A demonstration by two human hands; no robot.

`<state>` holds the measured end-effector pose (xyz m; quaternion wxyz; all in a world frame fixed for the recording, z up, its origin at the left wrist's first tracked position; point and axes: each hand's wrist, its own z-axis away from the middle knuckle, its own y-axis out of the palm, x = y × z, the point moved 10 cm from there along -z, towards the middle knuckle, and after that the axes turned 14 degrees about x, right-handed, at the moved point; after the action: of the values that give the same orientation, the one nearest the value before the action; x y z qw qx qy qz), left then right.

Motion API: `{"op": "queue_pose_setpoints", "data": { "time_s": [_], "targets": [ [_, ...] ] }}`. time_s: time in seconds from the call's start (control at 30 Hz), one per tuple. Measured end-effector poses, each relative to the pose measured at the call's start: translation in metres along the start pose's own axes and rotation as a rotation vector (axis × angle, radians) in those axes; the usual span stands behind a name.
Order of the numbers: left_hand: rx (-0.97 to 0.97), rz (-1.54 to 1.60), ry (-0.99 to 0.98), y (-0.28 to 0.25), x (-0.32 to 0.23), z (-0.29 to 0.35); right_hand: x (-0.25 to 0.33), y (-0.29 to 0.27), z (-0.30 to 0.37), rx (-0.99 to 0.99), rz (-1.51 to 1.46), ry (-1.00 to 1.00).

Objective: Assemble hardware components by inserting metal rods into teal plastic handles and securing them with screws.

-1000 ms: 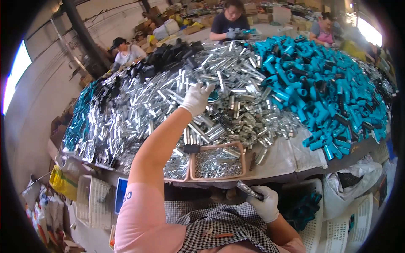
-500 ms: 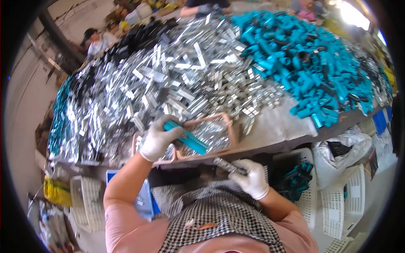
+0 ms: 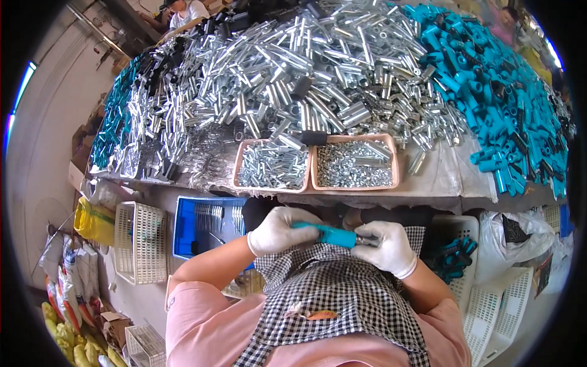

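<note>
In front of my apron, my left hand, in a white glove, is closed around a teal plastic tube-shaped part. My right hand, gloved too, pinches a metal piece at the right end of that teal part. Most of the metal piece is hidden by the fingers and the teal part. Beyond my hands, two pink trays stand side by side at the table's edge. The left tray holds small metal rods, the right tray tiny metal bits.
A large heap of metal tubes covers the table, with teal parts piled at the right. Under the table edge are a blue crate, a white basket and, at right, a white crate. Another person sits at the far left.
Both hands have come together in front of the apron, the left one moving back from above the trays. The metal piece, held apart before, now meets the teal part's end.
</note>
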<state>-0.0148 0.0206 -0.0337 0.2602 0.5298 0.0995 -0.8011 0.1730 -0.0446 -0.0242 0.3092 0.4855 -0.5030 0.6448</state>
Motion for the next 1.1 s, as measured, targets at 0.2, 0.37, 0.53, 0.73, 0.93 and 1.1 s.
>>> {"op": "queue_pose_setpoints", "data": {
  "time_s": [0.2, 0.37, 0.53, 0.73, 0.93, 1.1],
  "targets": [
    [0.032, -0.070, 0.013, 0.002, 0.032, -0.001, 0.003, 0.042, -0.019, 0.153, 0.269, 0.020],
    [-0.015, -0.060, -0.033, 0.006, 0.036, -0.005, -0.001, 0.061, -0.032, 0.216, 0.085, -0.022],
    [-0.087, -0.786, 0.143, -0.022, -0.026, -0.029, -0.002, 0.046, -0.048, 0.158, 0.120, 0.010],
    [-0.584, -1.291, -0.176, -0.113, -0.047, -0.068, 0.000, 0.017, -0.059, 0.048, 0.194, 0.005],
    [-0.624, -1.264, -0.173, -0.126, -0.040, -0.063, 0.006, 0.012, -0.047, 0.014, 0.326, -0.029],
    [-0.637, -0.955, 0.324, -0.084, -0.084, -0.007, 0.014, 0.009, -0.037, -0.029, 0.396, -0.057]
  ]
}}
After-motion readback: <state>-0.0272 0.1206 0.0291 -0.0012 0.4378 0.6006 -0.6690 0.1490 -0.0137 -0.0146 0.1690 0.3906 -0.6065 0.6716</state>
